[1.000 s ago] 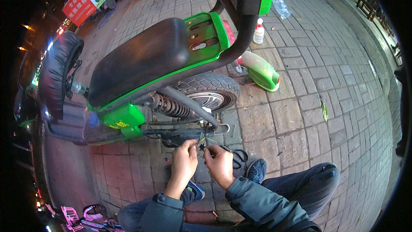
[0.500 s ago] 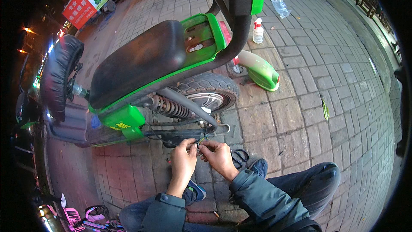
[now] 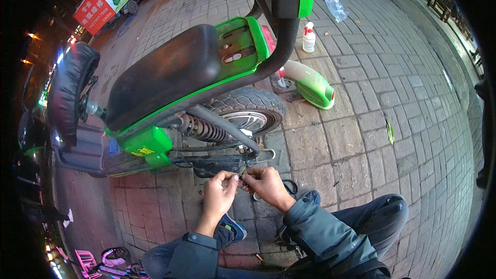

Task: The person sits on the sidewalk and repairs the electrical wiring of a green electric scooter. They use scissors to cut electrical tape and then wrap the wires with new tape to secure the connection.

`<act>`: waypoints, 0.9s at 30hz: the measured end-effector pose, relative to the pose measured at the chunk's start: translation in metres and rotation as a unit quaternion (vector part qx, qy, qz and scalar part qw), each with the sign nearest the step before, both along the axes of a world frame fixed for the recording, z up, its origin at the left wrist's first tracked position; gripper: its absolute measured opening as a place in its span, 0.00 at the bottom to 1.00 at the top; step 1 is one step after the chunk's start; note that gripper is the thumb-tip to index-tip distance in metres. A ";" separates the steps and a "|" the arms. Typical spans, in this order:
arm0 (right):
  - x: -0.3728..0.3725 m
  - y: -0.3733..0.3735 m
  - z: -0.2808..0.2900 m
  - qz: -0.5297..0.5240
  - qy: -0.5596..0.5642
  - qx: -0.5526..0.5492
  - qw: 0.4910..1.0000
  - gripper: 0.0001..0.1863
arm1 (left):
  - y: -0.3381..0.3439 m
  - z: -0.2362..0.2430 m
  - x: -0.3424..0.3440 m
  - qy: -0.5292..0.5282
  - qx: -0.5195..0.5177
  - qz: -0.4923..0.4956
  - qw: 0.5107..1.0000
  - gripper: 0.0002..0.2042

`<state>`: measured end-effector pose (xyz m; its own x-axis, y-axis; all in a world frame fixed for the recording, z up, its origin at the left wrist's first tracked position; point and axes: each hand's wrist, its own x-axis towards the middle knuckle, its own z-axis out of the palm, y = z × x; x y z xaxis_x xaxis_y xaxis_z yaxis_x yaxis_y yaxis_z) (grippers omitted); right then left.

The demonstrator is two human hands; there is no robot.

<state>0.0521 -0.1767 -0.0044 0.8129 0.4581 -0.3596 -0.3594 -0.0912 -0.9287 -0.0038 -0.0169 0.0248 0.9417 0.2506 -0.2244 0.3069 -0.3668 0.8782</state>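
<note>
My left hand (image 3: 221,194) and my right hand (image 3: 266,186) meet with pinched fingertips on thin wires (image 3: 244,170) by the lower rear of a green and black electric scooter (image 3: 165,70); the exact piece between them is mostly hidden. Just above are the rear wheel (image 3: 243,98), a coiled shock absorber (image 3: 204,129) and a metal kickstand loop (image 3: 269,153). Black-handled scissors (image 3: 290,186) lie on the paving beside my right hand, partly hidden by it.
A green, silver mudguard (image 3: 315,88), white spray bottle (image 3: 309,39) and plastic bag (image 3: 336,9) lie or stand on brick paving (image 3: 392,175). A red signboard (image 3: 95,8) and parked vehicles stand behind; a pink bicycle (image 3: 88,263) is lower left. My bent legs frame the lower edge.
My right hand has moved up and forward, closing in on the left hand's fingertips, and now covers more of the wires and scissors. My left hand has shifted only slightly.
</note>
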 end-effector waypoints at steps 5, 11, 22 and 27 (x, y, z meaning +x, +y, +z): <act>0.006 -0.004 0.007 0.047 0.018 -0.040 0.998 0.12 | 0.007 -0.002 0.005 0.069 -0.088 0.009 0.994 0.11; 0.005 -0.003 0.005 0.048 -0.031 -0.042 0.998 0.12 | 0.008 -0.007 0.007 0.077 -0.077 -0.003 0.994 0.08; 0.001 -0.006 0.002 0.038 -0.104 -0.080 0.991 0.14 | -0.008 -0.020 0.004 -0.083 0.213 -0.067 0.971 0.07; -0.001 -0.005 0.007 0.046 -0.052 -0.021 0.997 0.13 | -0.010 -0.022 -0.001 -0.113 0.176 -0.033 0.977 0.07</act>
